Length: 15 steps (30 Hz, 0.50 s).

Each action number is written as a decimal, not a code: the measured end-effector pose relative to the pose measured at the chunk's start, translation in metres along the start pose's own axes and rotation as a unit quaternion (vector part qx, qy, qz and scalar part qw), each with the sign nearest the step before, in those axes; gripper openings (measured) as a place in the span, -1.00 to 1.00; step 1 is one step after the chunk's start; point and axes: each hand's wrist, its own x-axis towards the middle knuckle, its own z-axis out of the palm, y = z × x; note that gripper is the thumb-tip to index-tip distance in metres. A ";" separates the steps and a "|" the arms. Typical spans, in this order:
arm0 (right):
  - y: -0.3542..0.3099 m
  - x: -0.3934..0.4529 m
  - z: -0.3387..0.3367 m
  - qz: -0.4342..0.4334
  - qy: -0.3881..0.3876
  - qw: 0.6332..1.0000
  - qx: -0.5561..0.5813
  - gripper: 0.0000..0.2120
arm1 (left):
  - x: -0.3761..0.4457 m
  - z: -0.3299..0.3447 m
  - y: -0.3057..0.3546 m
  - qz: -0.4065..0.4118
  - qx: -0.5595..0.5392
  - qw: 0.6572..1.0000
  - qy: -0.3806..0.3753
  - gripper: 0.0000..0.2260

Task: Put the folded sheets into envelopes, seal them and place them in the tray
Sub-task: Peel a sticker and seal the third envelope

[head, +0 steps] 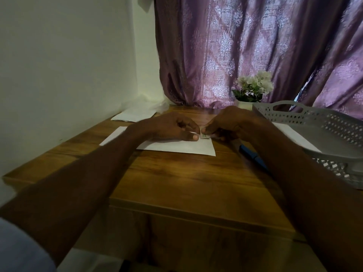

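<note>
Your two hands meet over the white envelope (176,146), which lies flat on the wooden counter (176,179) in front of you; your left hand (172,127) has its fingers curled, and its thumb presses down on the top edge of the envelope; your right hand (225,122) has the fingers curled too, and its fingertips pinch a small strip of paper just at that same edge, where both hands nearly touch; what this strip is exactly, you cannot tell, it is too small and blurred. The grey perforated tray (318,116) stands at the right side of the counter, and a white sheet lies inside it; a blue pen (253,158) lies between the envelope and the tray, partly under your right forearm; more white papers (133,115) rest at the far left corner, near the wall; a small pot of white flowers (253,85) stands behind your hands, before the purple curtain (245,46).
</note>
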 end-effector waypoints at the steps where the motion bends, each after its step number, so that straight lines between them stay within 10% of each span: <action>1: -0.001 -0.003 -0.002 0.017 -0.044 0.999 0.001 -0.74 | -0.001 0.000 0.000 -0.003 -0.004 1.000 -0.002 -0.71; 5: -0.003 -0.014 -0.009 0.021 -0.173 0.984 -0.037 -0.78 | -0.002 0.000 0.001 -0.018 0.005 1.000 -0.009 -0.62; 15: -0.005 -0.019 -0.019 -0.043 -0.194 0.966 -0.163 -0.83 | -0.004 -0.002 0.002 -0.016 0.016 1.000 -0.021 -0.65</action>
